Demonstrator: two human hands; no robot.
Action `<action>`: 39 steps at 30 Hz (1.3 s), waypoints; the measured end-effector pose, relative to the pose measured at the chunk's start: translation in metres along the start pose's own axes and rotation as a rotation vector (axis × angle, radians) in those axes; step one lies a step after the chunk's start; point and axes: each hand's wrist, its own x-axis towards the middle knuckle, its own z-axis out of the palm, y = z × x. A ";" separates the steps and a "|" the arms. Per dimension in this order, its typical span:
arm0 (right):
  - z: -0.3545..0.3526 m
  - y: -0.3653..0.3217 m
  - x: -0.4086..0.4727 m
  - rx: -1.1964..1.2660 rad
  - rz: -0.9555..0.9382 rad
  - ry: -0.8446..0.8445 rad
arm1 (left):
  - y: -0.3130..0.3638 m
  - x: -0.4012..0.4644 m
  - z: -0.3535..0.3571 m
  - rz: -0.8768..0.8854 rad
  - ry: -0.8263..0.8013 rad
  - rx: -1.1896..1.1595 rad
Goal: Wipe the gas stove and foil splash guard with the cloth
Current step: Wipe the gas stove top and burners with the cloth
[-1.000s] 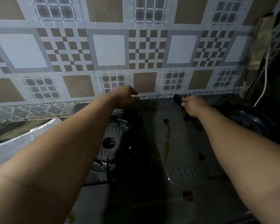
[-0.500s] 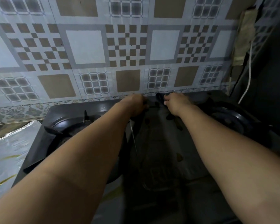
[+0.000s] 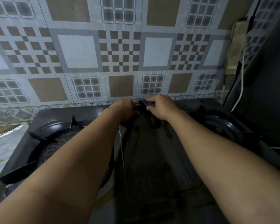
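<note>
Two bare arms reach out over a dark gas stove [image 3: 90,112]. The stove is the main thing here, so every place is told from it.

The left hand [image 3: 125,109] is at the back edge of the stove, near the middle. Its fingers are curled down and closed on something dark. The right hand [image 3: 161,108] is just beside it, also at the back edge. Its fingers bend over a dark cloth [image 3: 144,104], and the thumb pushes on it from the side. The cloth is bunched up between the two hands and both hands touch it. It is dim here, so I cannot tell how much of the cloth the left hand has.

A big gray sheet [image 3: 152,159] lies over the middle of the stove and runs from the hands to the front. It has some brown spots near the back.

The left burner [image 3: 53,143] is partly hidden under the left arm. The right burner [image 3: 223,128] sits on the far right side of the stove.

Shiny foil [image 3: 5,143] lies to the left of the stove. Behind the stove is a wall [image 3: 120,52] with square patterns. A white cord [image 3: 241,88] hangs down to the right of the stove.
</note>
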 end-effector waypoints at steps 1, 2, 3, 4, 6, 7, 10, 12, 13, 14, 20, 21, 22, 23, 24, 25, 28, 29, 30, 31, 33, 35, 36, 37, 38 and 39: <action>0.003 0.000 0.001 0.014 -0.005 -0.012 | -0.001 0.002 0.001 -0.003 -0.005 -0.002; 0.006 0.001 0.003 0.013 -0.007 -0.027 | -0.002 0.003 0.002 -0.006 -0.008 -0.003; 0.008 0.001 0.005 0.003 -0.009 -0.040 | -0.002 0.004 0.002 -0.011 -0.008 -0.005; 0.008 0.003 0.007 -0.010 -0.006 -0.049 | -0.002 0.005 0.002 -0.016 -0.010 -0.007; 0.003 0.007 0.011 -0.038 0.024 -0.067 | -0.001 0.005 0.002 -0.014 -0.014 -0.007; -0.001 0.011 0.013 -0.054 0.043 -0.081 | -0.001 0.004 0.002 -0.010 -0.014 -0.006; -0.016 0.028 0.016 -0.107 0.102 -0.104 | -0.003 0.005 0.004 -0.014 -0.014 -0.019; -0.025 0.040 0.016 -0.145 0.122 -0.109 | -0.003 0.005 0.005 -0.020 -0.017 -0.043; -0.028 0.044 0.017 -0.161 0.126 -0.115 | -0.003 0.005 0.005 -0.023 -0.019 -0.055; -0.032 0.047 0.018 -0.175 0.132 -0.128 | -0.003 0.005 0.005 -0.025 -0.020 -0.067; -0.052 0.067 0.023 -0.239 0.171 -0.177 | -0.002 0.007 0.005 -0.034 -0.023 -0.105; -0.055 0.072 0.023 -0.257 0.183 -0.175 | -0.002 0.007 0.005 -0.036 -0.020 -0.093; -0.057 0.077 0.023 -0.274 0.197 -0.175 | -0.002 0.007 0.005 -0.039 -0.016 -0.084; -0.059 0.082 0.023 -0.284 0.210 -0.172 | -0.002 0.007 0.005 -0.043 -0.010 -0.087; -0.061 0.086 0.024 -0.286 0.219 -0.165 | -0.002 0.007 0.005 -0.047 -0.004 -0.100; -0.063 0.090 0.024 -0.284 0.224 -0.156 | -0.002 0.007 0.005 -0.049 -0.002 -0.116; -0.067 0.103 0.028 -0.231 0.251 -0.134 | -0.003 0.009 0.003 -0.048 -0.012 -0.119; -0.069 0.107 0.029 -0.211 0.258 -0.133 | -0.003 0.009 0.003 -0.046 -0.015 -0.110; -0.070 0.110 0.030 -0.194 0.264 -0.134 | -0.003 0.009 0.003 -0.042 -0.012 -0.106; -0.072 0.112 0.031 -0.183 0.270 -0.137 | -0.004 0.009 0.004 -0.040 -0.007 -0.107; -0.074 0.116 0.034 -0.169 0.285 -0.138 | -0.004 0.009 0.004 -0.035 0.000 -0.119; -0.074 0.120 0.036 -0.170 0.301 -0.126 | -0.005 0.009 0.005 -0.034 0.002 -0.136; -0.075 0.121 0.037 -0.173 0.311 -0.116 | -0.005 0.009 0.005 -0.033 0.001 -0.141; -0.075 0.123 0.038 -0.179 0.319 -0.109 | -0.005 0.009 0.005 -0.030 0.002 -0.140; -0.075 0.124 0.040 -0.183 0.325 -0.106 | -0.005 0.009 0.005 -0.028 0.003 -0.137; -0.076 0.126 0.041 -0.187 0.329 -0.105 | -0.005 0.008 0.005 -0.026 0.005 -0.132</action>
